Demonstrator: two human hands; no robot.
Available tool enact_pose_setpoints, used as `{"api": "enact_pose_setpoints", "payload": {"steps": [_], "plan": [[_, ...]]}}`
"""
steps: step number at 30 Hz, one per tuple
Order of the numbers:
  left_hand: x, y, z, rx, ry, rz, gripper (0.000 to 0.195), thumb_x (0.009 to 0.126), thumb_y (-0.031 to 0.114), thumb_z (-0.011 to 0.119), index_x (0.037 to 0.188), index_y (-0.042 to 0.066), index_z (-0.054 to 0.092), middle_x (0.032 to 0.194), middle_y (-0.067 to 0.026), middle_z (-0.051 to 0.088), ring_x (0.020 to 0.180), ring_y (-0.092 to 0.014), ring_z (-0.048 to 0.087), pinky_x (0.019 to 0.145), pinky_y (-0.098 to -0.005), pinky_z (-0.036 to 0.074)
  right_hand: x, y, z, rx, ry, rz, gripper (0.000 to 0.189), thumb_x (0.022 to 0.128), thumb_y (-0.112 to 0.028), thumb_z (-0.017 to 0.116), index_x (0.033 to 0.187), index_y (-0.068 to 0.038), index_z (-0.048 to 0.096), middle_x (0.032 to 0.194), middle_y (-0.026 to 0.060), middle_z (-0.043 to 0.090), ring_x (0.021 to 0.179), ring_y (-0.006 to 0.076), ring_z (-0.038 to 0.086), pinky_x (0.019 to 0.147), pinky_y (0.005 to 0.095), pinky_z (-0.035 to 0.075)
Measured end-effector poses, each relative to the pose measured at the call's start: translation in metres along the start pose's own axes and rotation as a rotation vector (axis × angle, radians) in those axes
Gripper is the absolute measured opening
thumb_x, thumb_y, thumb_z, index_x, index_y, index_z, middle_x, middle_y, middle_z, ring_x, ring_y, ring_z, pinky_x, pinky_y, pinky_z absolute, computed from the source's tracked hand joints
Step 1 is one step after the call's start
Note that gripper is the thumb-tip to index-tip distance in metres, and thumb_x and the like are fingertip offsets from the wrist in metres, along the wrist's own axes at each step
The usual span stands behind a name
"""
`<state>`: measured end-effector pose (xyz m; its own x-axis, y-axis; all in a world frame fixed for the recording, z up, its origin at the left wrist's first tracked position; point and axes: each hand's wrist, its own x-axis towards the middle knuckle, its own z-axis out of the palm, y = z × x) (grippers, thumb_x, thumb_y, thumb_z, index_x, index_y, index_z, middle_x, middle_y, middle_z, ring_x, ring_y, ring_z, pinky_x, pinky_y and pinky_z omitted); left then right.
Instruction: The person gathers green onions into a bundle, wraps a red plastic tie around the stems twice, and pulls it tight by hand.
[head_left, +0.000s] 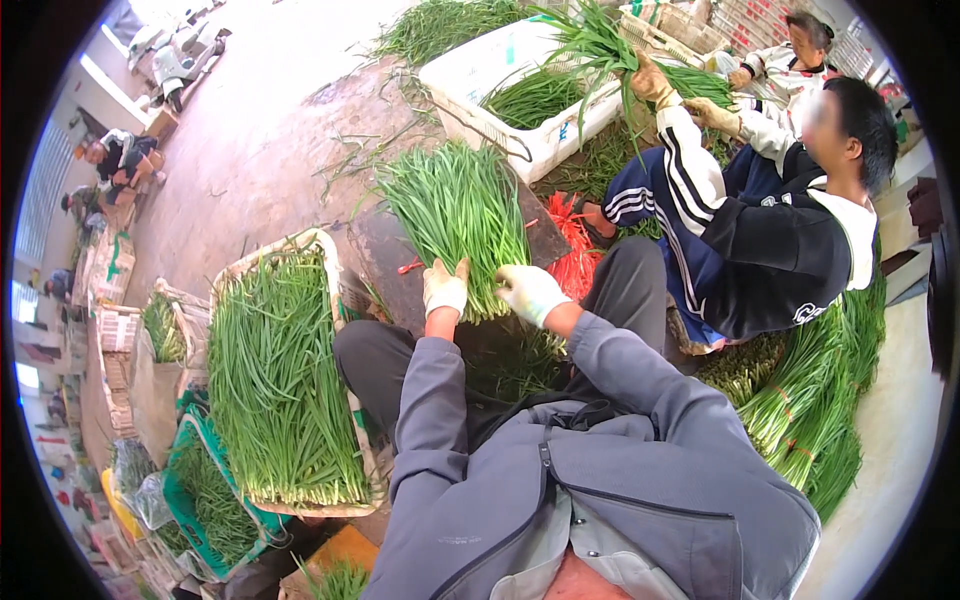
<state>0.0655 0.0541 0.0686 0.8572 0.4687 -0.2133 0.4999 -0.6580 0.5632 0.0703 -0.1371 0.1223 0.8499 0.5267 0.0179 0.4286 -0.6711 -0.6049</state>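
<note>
A thick pile of green leafy stalks, apparently garlic chives (461, 214), lies on a dark board (375, 247) between my knees, with its pale stem ends towards me. My left hand (445, 291), in a pale glove, touches the lower left side of the pile. On the right side of the stem ends is my right hand (534, 294), gloved too, its fingers curled towards the stalks. Whether either hand grips any stalks is hard to see. A red tie (409, 266) shows at the pile's left edge. Red plastic strips (574, 244) lie right of the board.
At my left stands a crate (330, 255) full of chives, with a green crate (196, 510) behind it. A white tub (465, 112) stands ahead. Close on my right, a seated co-worker (780, 247) holds chives in gloved hands. Tied bundles (806, 420) lie behind that person.
</note>
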Motion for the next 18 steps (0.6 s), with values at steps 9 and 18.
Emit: {"api": "enact_pose_setpoints", "payload": {"steps": [9,18], "plan": [[0.008,0.002,0.011,-0.041,-0.063,0.004,0.080,0.090,0.057,0.055,0.140,-0.004,0.044,0.132,-0.0304,0.052,0.124,-0.041,0.051,0.105,-0.0437,0.040,0.023,0.007,0.033,-0.003,-0.074,0.109,0.040,0.085,-0.023,0.063,0.121,-0.007,0.058,0.104,0.0225,0.067,0.099,0.0390,0.064,0.087,0.0448,0.051],[0.015,-0.005,0.021,0.007,-0.064,0.024,0.090,0.089,0.063,0.052,0.141,-0.009,0.039,0.138,-0.0320,0.046,0.131,-0.041,0.044,0.110,-0.0417,0.036,0.013,0.011,0.013,0.524,-0.487,0.285,0.022,0.090,-0.016,0.060,0.104,0.001,0.065,0.085,0.0157,0.072,0.071,0.0245,0.071,0.066,0.0346,0.057]]}}
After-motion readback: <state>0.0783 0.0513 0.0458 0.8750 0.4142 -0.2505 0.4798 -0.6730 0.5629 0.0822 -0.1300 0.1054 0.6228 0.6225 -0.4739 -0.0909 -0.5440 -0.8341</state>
